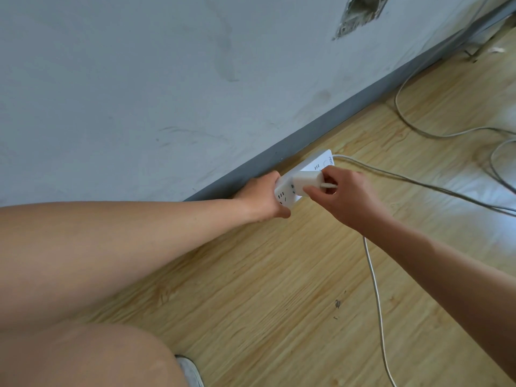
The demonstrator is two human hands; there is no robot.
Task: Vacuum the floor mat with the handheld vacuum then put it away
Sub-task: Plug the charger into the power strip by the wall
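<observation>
Looking down at both grips meeting at the foot of a wall. Biggest first:

- Grey-white wall [139, 79] fills everything beyond the grips. It is scuffed, with a ragged hole [360, 15] high up and to their right.
- Wood-look floor [279, 275] runs under both grips and back toward us.
- Our bare leg [83, 344] sits low on the left grip's side, with a shoe [190, 370] tip showing beside it.
- Grey skirting [307, 127] runs diagonally just behind the left grip.
- Left grip [262, 196] is curled round the near end of a white power strip [284, 195], thumb underneath. The strip runs along the skirting.
- Right grip [346, 196] pinches a white adapter plug [305, 182] between thumb and forefinger. The adapter sits on the strip's top face, between the two grips. We cannot tell whether its pins are fully in.
- Thin white lead [374, 289] leaves the adapter, passes under the right grip and trails toward us.
- Strip's own cable [418, 184] exits the far end and heads off to the right of the right grip.
- Loose cables [418, 131] lie well beyond it.
- Vacuum and mat: we cannot tell where they are.
</observation>
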